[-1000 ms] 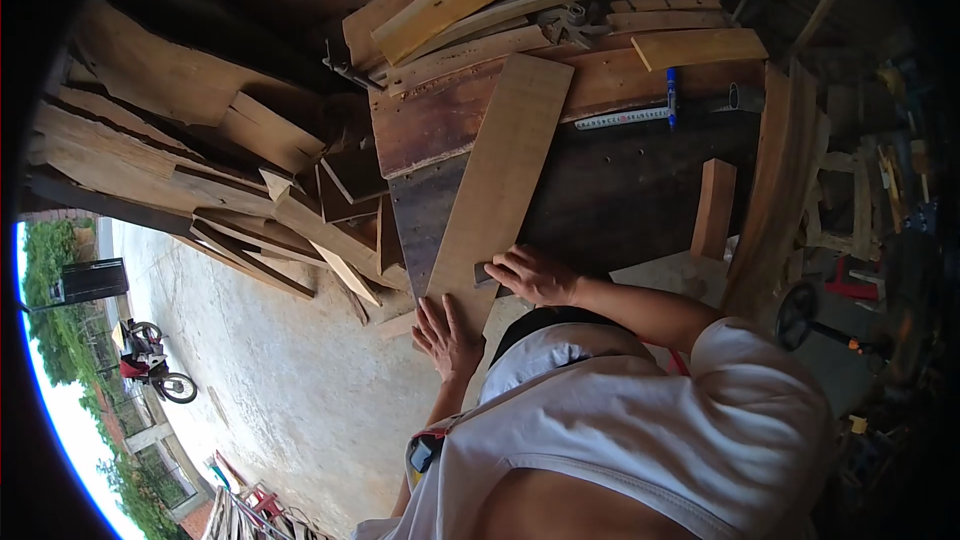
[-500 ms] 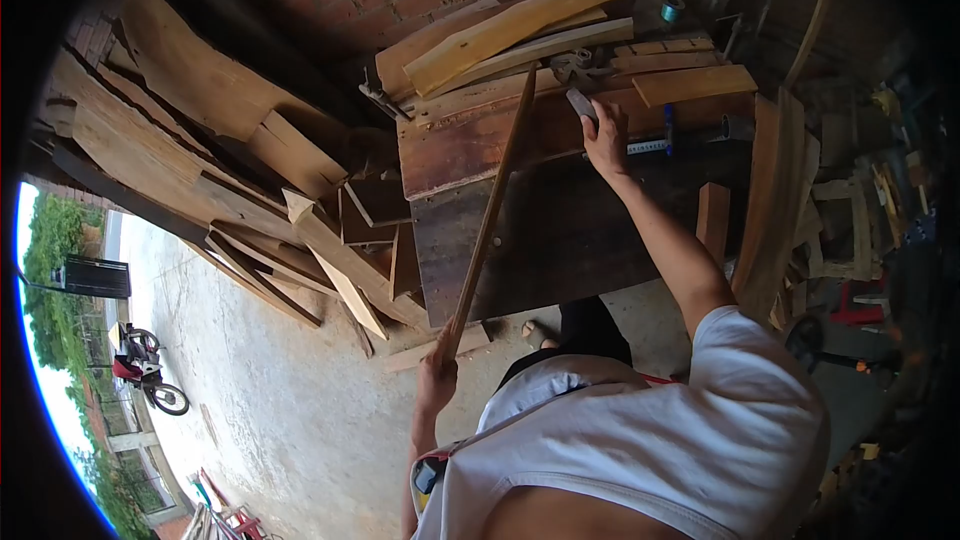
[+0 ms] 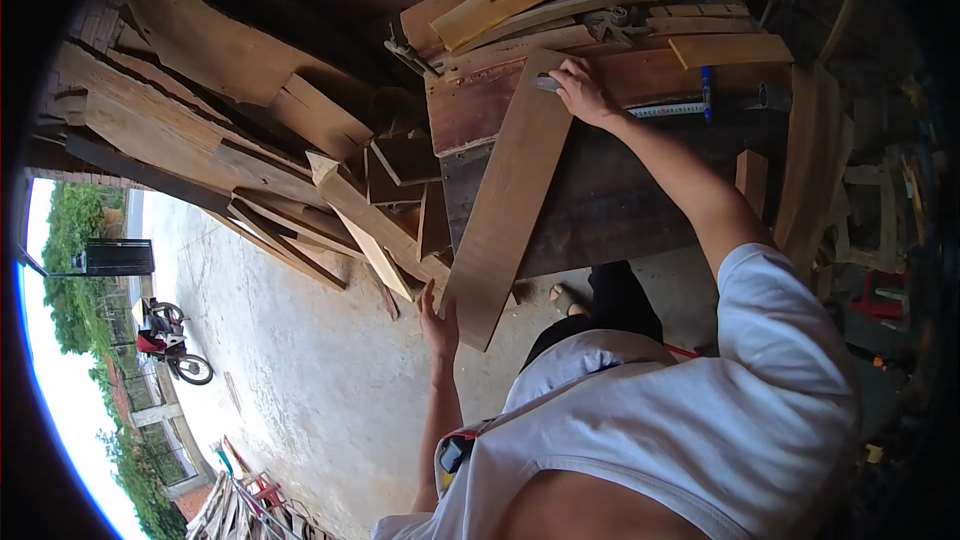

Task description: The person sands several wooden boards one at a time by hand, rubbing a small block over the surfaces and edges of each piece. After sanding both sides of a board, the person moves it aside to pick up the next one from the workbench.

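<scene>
Plank [image 3: 510, 195] across workbench [image 3: 600, 200] — left hand [image 3: 438, 325] open against near end, right hand [image 3: 580, 90] gripping far end.

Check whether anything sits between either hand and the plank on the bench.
Nothing visible does. The left hand lies against the plank's near end, and the right hand rests on its far end, pressing a small grey tool there. The bench beside it shows bare.

A single head-worn camera looked forward and steeply down through a fisheye lens with dark rounded corners. The person's shirt filled the lower right at close range, the bench [image 3: 620, 200] sat upper centre, and the yard curved along the left edge.
</scene>
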